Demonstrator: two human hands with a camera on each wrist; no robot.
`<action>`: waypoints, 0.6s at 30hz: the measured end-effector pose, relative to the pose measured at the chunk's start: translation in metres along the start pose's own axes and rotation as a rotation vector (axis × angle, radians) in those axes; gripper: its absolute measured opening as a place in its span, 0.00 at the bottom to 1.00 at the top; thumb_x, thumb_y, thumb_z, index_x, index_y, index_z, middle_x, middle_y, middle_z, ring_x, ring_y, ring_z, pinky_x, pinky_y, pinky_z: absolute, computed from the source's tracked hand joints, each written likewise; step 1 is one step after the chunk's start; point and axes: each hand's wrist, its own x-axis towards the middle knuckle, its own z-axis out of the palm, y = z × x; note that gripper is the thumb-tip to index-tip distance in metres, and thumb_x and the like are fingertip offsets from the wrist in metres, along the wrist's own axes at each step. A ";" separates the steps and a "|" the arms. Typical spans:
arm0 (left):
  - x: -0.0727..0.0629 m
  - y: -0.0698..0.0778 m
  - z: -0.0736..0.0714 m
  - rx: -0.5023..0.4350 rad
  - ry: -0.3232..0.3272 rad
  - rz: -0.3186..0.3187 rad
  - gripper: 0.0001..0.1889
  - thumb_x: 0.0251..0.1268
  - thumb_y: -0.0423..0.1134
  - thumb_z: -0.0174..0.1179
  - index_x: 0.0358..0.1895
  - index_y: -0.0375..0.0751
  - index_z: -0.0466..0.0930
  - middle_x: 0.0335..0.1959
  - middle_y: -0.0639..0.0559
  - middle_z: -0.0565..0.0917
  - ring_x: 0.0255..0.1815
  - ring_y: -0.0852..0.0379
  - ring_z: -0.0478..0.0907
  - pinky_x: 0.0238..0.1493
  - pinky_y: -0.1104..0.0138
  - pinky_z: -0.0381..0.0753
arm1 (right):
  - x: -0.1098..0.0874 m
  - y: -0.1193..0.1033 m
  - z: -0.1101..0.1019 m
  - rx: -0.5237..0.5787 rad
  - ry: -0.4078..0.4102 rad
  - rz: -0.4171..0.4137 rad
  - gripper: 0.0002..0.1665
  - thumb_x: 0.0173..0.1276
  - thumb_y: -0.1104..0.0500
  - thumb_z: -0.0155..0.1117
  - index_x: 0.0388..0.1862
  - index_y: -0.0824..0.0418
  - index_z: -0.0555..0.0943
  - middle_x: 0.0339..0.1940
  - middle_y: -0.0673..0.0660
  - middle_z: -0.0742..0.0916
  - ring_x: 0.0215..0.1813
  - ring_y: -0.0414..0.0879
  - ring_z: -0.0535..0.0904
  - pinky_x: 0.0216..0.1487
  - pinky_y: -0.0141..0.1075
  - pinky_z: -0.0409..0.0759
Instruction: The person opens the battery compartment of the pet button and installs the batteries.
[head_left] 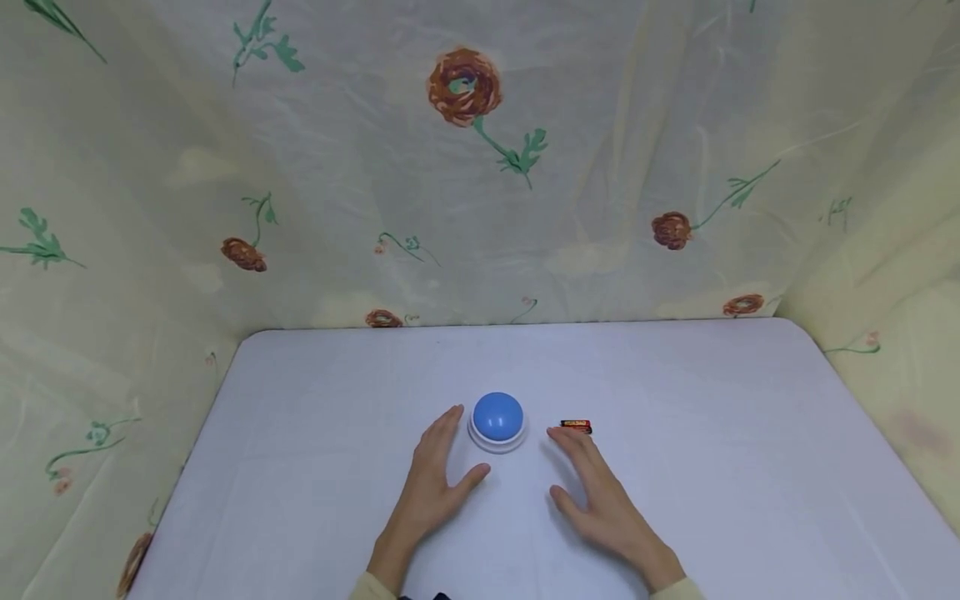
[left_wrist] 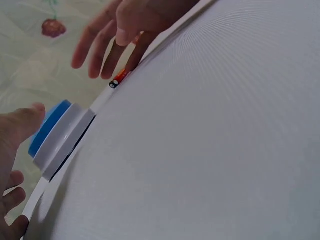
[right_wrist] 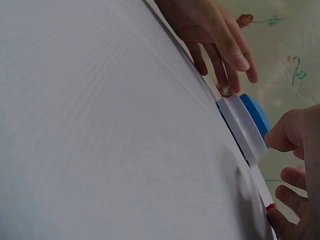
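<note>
A round push light with a blue dome point(head_left: 498, 417) and white base sits on the white table. My left hand point(head_left: 433, 492) is just left of it, thumb and fingers spread and holding nothing. To the right, my right hand point(head_left: 600, 500) has its fingers extended and thumb apart. Its fingertips come right at a small red-and-black battery point(head_left: 576, 424), partly covering it in the head view. The left wrist view shows the battery's end point(left_wrist: 119, 78) below the right fingers, with an orange-red bit between them. In the right wrist view, a red tip point(right_wrist: 271, 206) shows beside the right fingers.
The white tabletop point(head_left: 315, 433) stretches out on both sides of the hands. A pale curtain point(head_left: 337, 167) with brown flowers hangs behind the table's far edge and along its left and right sides.
</note>
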 end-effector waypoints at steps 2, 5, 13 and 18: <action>0.001 0.001 0.001 -0.002 -0.003 -0.010 0.42 0.57 0.55 0.64 0.72 0.44 0.57 0.71 0.49 0.65 0.71 0.48 0.62 0.67 0.47 0.64 | 0.003 -0.002 0.002 0.001 -0.009 0.008 0.46 0.56 0.63 0.64 0.74 0.53 0.58 0.70 0.52 0.66 0.71 0.45 0.61 0.70 0.18 0.47; 0.002 0.002 0.003 0.007 -0.001 -0.019 0.41 0.58 0.52 0.64 0.72 0.44 0.57 0.70 0.48 0.66 0.71 0.48 0.63 0.66 0.48 0.65 | 0.007 -0.003 0.005 0.002 -0.013 0.019 0.46 0.56 0.63 0.64 0.74 0.51 0.58 0.70 0.51 0.66 0.71 0.46 0.62 0.70 0.20 0.50; 0.006 0.000 0.007 0.069 0.021 -0.014 0.39 0.57 0.46 0.65 0.72 0.47 0.58 0.69 0.47 0.68 0.69 0.48 0.65 0.63 0.47 0.68 | 0.015 -0.004 0.013 0.008 -0.010 0.043 0.46 0.55 0.64 0.64 0.73 0.51 0.59 0.70 0.52 0.67 0.71 0.49 0.63 0.71 0.23 0.51; 0.009 -0.002 0.007 0.066 0.013 -0.028 0.38 0.58 0.45 0.65 0.71 0.48 0.60 0.69 0.49 0.68 0.69 0.49 0.65 0.63 0.46 0.67 | 0.019 -0.006 0.019 0.015 0.006 0.059 0.46 0.57 0.63 0.66 0.73 0.51 0.59 0.72 0.50 0.66 0.72 0.49 0.63 0.73 0.31 0.56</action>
